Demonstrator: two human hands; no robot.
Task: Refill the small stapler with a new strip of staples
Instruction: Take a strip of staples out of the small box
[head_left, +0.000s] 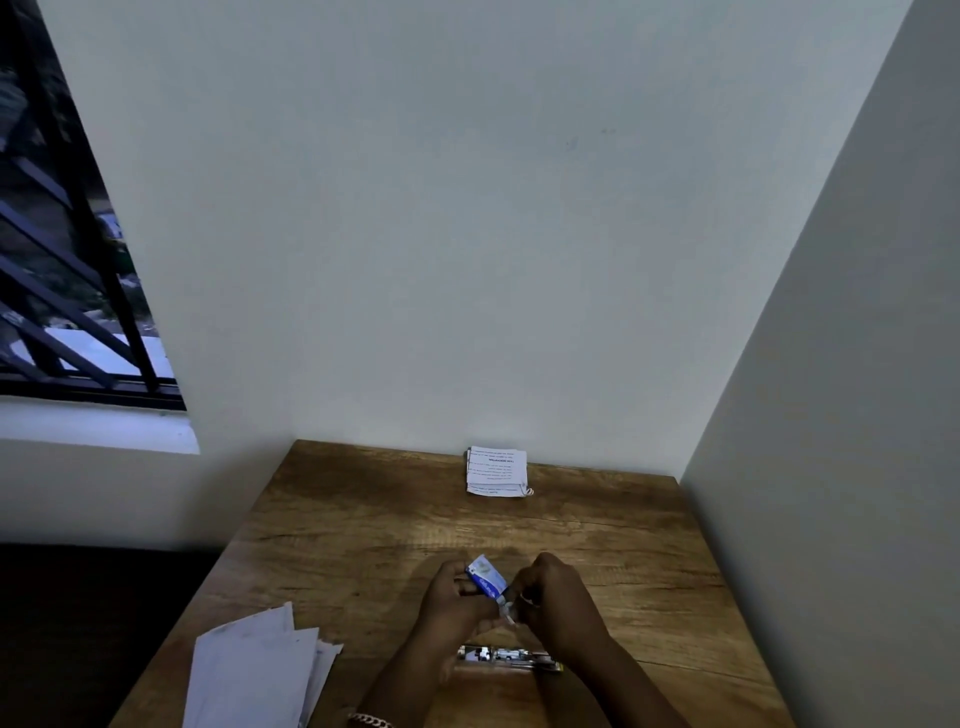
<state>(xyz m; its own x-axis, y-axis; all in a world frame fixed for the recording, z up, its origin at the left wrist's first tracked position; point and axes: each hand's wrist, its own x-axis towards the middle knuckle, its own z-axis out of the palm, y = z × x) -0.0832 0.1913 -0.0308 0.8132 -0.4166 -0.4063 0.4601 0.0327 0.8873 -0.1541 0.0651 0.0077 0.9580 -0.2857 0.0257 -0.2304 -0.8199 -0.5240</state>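
Item 1 — staple box: small, blue and white, held above the wooden table between both hands. Grasped at its far-left end by the left hand, fingers curled round it.

Item 2 — right hand: closed at the box's near end, apparently pinching something pale and metallic there, likely a staple strip part-way out; too small to confirm.

Item 3 — small stapler: lying flat on the table just below the hands, metal showing along its length, seemingly opened out; untouched by either hand.

Item 4 — loose papers: fanned at the near-left table edge. Folded printed sheet: at the far edge against the wall. Both well apart from the work.

Handling note, as judgement: step in hand appears to be drawing 1 strip from the box. Best done by steadying the box, pulling straight along its length, pinching lightly by the sides — bending or twisting risks snapping the strip before it reaches the channel.
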